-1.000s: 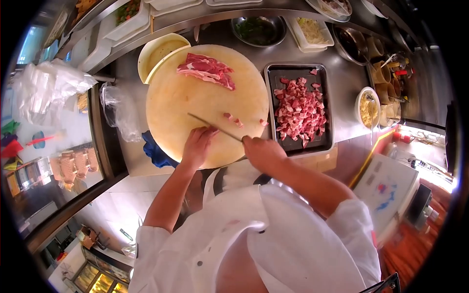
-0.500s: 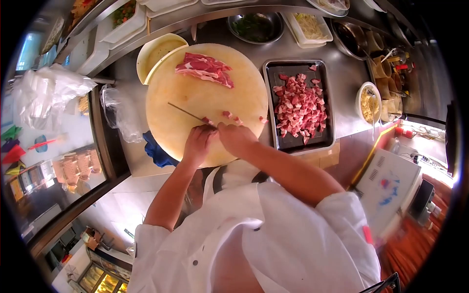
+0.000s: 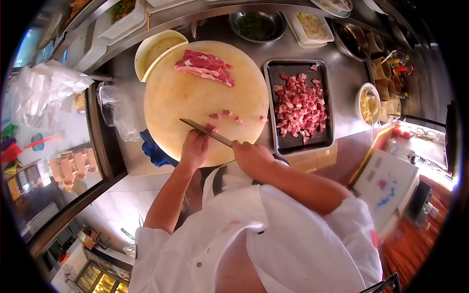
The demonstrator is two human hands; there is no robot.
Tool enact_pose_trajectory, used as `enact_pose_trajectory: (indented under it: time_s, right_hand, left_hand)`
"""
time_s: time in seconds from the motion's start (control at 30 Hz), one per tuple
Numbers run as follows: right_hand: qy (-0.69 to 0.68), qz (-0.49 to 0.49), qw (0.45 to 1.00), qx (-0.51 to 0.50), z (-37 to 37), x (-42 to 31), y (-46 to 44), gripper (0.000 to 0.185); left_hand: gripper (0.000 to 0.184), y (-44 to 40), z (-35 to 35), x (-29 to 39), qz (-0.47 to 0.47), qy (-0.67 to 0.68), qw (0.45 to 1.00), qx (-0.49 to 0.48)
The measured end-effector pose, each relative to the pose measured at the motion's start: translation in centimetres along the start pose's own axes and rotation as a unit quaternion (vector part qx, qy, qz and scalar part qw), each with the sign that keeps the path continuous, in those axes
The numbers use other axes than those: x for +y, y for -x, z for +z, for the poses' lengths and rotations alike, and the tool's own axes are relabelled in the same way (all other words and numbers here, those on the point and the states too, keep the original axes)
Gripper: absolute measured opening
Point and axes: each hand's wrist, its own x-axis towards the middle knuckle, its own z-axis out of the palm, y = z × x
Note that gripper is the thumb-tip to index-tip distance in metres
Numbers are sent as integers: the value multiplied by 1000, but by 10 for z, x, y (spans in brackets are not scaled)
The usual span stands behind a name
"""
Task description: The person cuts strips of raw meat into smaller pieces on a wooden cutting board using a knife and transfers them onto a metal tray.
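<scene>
My right hand (image 3: 251,157) is wrapped round the handle of a knife (image 3: 207,133), whose blade slants up and left across the near part of a round cutting board (image 3: 171,97). My left hand (image 3: 195,149) has its fingers bent together right by the blade's near side; whatever they hold is hidden. A small piece of raw meat (image 3: 211,128) lies just beyond the blade, and several more cut pieces (image 3: 227,113) are scattered towards the right. At the board's far side rests a larger slab of raw, fat-streaked meat (image 3: 205,67).
Right of the board stands a dark metal tray (image 3: 288,145) heaped with diced meat (image 3: 300,105). A pale bowl (image 3: 149,49) touches the board's far left. Beyond are a metal bowl of greens (image 3: 257,27) and a white container (image 3: 310,29). A blue cloth (image 3: 156,150) lies at left.
My right hand has moved right and slightly nearer with the knife, showing more blade. Another cut piece now shows beyond it. My left hand has shifted slightly left and nearer.
</scene>
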Motion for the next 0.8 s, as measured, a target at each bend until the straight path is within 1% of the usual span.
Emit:
enact_pose_trajectory:
  time_s: [0.1, 0.17, 0.23, 0.3, 0.37, 0.4, 0.43, 0.5, 0.6, 0.7, 0.8]
  right_hand:
    - [-1, -30, 999, 43, 20, -8, -50, 26]
    - [8, -54, 997, 56, 17, -15, -77, 28]
    - [18, -74, 994, 73, 16, -14, -85, 29]
    - [33, -91, 991, 91, 12, 3, -82, 29]
    - [33, -79, 994, 70, 0, 2, -59, 20]
    - [31, -70, 995, 58, -5, -2, -43, 19]
    - [41, -64, 996, 37, -7, -4, -28, 20]
    - [65, -52, 997, -1, -12, -7, -7, 29]
    - [54, -21, 998, -27, -7, -7, 4, 30]
    - [36, -43, 998, 7, 4, -10, -12, 30]
    - [49, -69, 996, 36, 29, -16, -69, 29]
  left_hand:
    - [33, 8, 5, -10, -31, 13, 999, -10]
    - [30, 13, 10, -15, -24, 14, 1000, -5]
    - [28, 13, 5, -11, -15, 17, 1000, 1]
    - [25, 13, 3, -5, -6, 24, 1000, 13]
    - [26, 12, -3, 6, -13, 12, 999, 40]
    - [27, 15, -5, 10, -18, 8, 999, 50]
    - [26, 20, -3, 7, -23, 1, 999, 43]
    - [27, 25, 2, -3, -30, -14, 999, 33]
    - [22, 26, 5, -6, -34, -6, 999, 33]
    - [18, 26, 10, -7, -41, 11, 998, 51]
    - [20, 28, 8, -11, -45, 18, 998, 30]
